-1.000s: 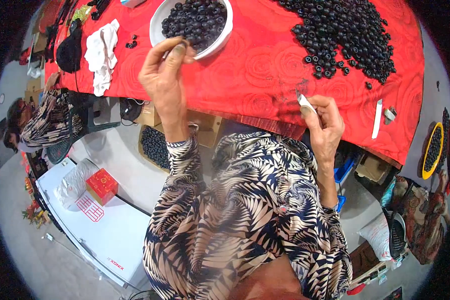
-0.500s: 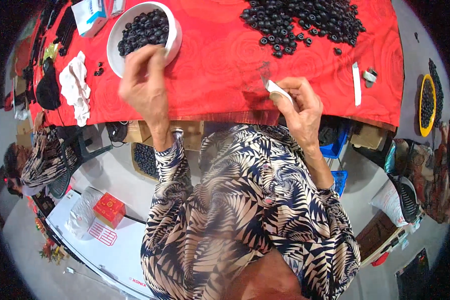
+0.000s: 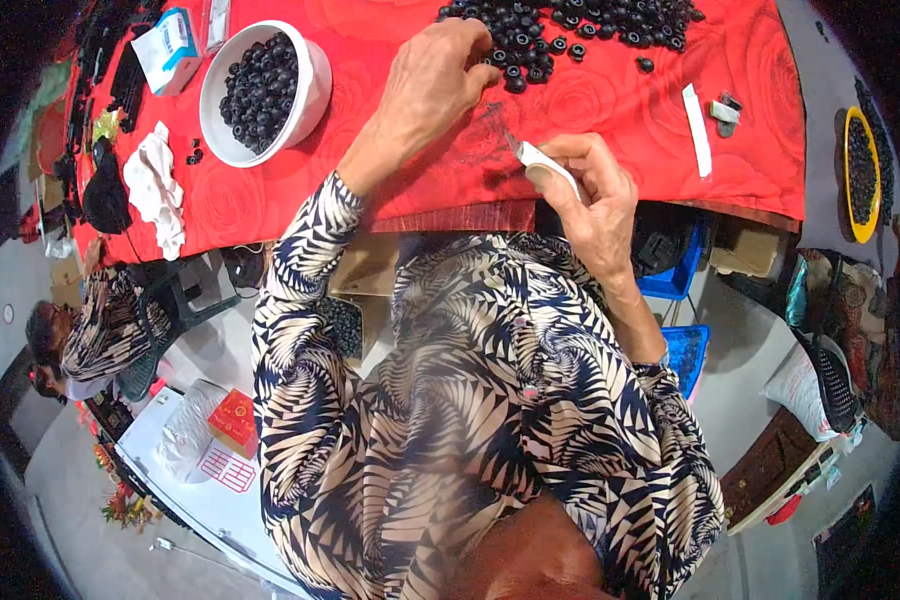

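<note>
My left hand (image 3: 440, 80) reaches to the near left edge of a pile of small round black pieces with ring-shaped openings (image 3: 570, 25). Its thumb and forefinger are apart beside the nearest pieces, and I make out nothing held between them. Closed around a small knife with a white handle (image 3: 548, 165) is my right hand (image 3: 595, 195), over the front part of the red cloth. The knife's thin blade points up and left, above dark crumbs on the cloth. To the left stands a white bowl (image 3: 317, 95) holding many similar black pieces.
The red cloth (image 3: 390, 200) covers the table. A white strip (image 3: 697, 130) and a small grey-white object (image 3: 725, 112) lie at right. At left are a crumpled white cloth (image 3: 153, 185), a blue-and-white box (image 3: 166, 50) and a few loose black bits. Another person (image 3: 110, 325) sits far left.
My left hand has moved from over the white bowl rightward to the pile of black pieces. The right hand keeps holding the knife in nearly the same place. The view has shifted slightly.
</note>
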{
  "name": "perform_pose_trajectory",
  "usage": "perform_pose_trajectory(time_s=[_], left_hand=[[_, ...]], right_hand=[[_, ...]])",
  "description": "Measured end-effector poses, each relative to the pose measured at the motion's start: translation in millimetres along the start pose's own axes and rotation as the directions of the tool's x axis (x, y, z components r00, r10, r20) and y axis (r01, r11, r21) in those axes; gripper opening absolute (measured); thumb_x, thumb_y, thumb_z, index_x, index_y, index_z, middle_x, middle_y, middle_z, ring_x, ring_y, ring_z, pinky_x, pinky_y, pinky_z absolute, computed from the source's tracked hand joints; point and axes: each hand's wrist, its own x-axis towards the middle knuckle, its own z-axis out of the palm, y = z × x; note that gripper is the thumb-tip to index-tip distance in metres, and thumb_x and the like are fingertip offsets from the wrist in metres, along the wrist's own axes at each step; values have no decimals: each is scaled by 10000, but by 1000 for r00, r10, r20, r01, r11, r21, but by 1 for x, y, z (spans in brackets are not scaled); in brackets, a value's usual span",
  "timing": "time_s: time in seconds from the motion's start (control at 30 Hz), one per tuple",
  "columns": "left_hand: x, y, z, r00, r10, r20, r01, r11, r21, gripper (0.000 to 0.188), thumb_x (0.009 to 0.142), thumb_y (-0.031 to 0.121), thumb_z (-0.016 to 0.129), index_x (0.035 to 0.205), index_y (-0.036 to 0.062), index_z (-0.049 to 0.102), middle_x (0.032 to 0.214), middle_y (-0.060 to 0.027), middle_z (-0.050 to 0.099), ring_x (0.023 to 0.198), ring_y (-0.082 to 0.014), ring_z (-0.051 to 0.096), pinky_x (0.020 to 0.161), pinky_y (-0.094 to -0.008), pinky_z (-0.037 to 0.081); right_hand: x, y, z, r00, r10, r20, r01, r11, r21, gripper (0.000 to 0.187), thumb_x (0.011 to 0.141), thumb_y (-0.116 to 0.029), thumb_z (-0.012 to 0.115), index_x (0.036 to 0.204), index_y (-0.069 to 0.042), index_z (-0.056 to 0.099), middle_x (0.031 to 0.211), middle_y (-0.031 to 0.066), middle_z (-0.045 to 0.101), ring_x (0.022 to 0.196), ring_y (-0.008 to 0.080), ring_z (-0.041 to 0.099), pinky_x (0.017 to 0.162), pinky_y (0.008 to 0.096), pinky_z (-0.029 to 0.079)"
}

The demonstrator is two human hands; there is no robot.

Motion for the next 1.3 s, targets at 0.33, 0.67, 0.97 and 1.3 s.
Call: perform_pose_trajectory(time_s=[0.33, 0.67, 0.97, 1.3], left_hand=[[-17, -1, -5, 986, -159, -43, 152, 978, -142, 210, 685, 74, 636, 881, 6, 601, 822, -158, 603, 728, -269, 606, 682, -331, 481], [-69, 14, -19, 871, -435, 228, 287, 74, -955, 201, 853, 67, 530, 1026, -34, 545, 930, -113, 578, 786, -150, 549, 743, -259, 469], [-88, 14, -10, 886, -400, 236, 53, -418, -907, 212, 843, 67, 542, 1031, -31, 550, 986, -141, 567, 878, -189, 554, 743, -226, 462], [-97, 19, -6, 874, -435, 217, -33, -498, -867, 310, 841, 48, 535, 1124, -57, 462, 1077, -192, 499, 823, -172, 510, 692, -177, 453]], right_hand=[[4, 0, 2, 1000, 9, 23, -9, 1000, -9, 216, 746, -126, 664, 879, -4, 545, 755, 87, 637, 684, 134, 611, 595, 246, 465], [6, -1, 4, 995, 67, 67, -66, 998, -8, 208, 753, -120, 650, 889, -1, 547, 774, 84, 634, 703, 126, 603, 619, 244, 468], [13, -10, 12, 989, 82, 119, -81, 997, -15, 205, 754, -106, 651, 893, 2, 546, 750, 74, 632, 666, 103, 588, 585, 226, 460], [18, -17, 14, 991, 68, 115, -60, 996, -67, 159, 777, -67, 623, 882, 15, 535, 751, 64, 618, 668, 93, 578, 580, 214, 455]])
